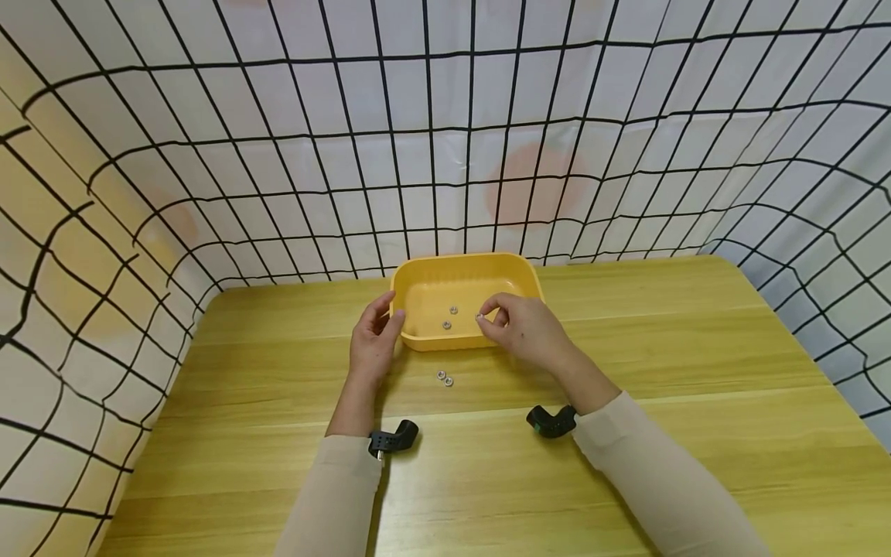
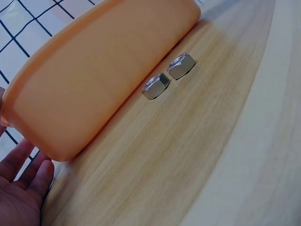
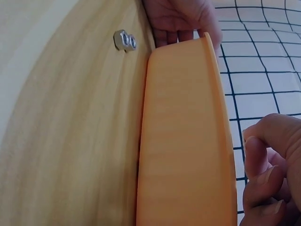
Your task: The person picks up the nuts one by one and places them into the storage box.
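My right hand point(image 1: 529, 329) pinches a small metal hex nut point(image 1: 479, 317) between thumb and forefinger, over the front right part of a yellow plastic tray point(image 1: 466, 343). My left hand point(image 1: 372, 344) holds the tray's left end, thumb at the rim and fingers along the outer wall. Inside the tray lie two nuts, one nut point(image 1: 453, 309) slightly behind the other nut point(image 1: 447, 325). Two more nuts rest side by side on the table before the tray: a left nut point(image 2: 156, 86) and a right nut point(image 2: 181, 66). In the right wrist view the pinched nut is mostly hidden by the fingers.
The wooden table point(image 1: 278, 371) extends to both sides of the tray. A black wire grid point(image 1: 431, 131) rises close behind the tray and runs along both sides. Each wrist wears a black camera mount, one left mount point(image 1: 394, 439) and one right mount point(image 1: 552, 422).
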A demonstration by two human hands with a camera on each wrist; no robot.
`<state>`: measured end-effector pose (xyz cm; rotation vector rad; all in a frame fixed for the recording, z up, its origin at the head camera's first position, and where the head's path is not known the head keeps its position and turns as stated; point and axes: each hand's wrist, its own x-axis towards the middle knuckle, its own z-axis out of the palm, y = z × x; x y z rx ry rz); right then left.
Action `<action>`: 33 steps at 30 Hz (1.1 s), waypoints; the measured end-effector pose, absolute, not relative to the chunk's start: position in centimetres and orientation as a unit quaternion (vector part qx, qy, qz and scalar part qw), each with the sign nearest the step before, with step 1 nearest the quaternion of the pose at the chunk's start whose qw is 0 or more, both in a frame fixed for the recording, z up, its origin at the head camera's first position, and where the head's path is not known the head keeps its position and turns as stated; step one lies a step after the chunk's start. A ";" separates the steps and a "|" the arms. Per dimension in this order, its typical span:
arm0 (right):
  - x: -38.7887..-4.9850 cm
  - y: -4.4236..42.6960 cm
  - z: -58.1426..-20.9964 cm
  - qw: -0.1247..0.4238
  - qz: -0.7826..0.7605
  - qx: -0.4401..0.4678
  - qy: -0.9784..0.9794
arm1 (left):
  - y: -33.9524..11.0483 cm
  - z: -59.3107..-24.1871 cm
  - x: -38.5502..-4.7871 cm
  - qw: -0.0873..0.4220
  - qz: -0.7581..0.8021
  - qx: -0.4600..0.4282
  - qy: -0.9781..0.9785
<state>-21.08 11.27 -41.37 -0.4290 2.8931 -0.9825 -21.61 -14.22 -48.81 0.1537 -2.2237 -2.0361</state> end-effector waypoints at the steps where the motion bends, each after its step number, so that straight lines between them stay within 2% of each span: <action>1: -21.2 11.3 -41.4 0.028 -0.319 -0.138 0.937 | -14.2 -48.8 -21.6 0.062 -0.674 0.050 -0.735; 33: -24.0 10.4 -41.5 0.037 -0.329 -0.101 0.938 | -14.4 -48.9 -21.8 0.058 -0.673 0.053 -0.735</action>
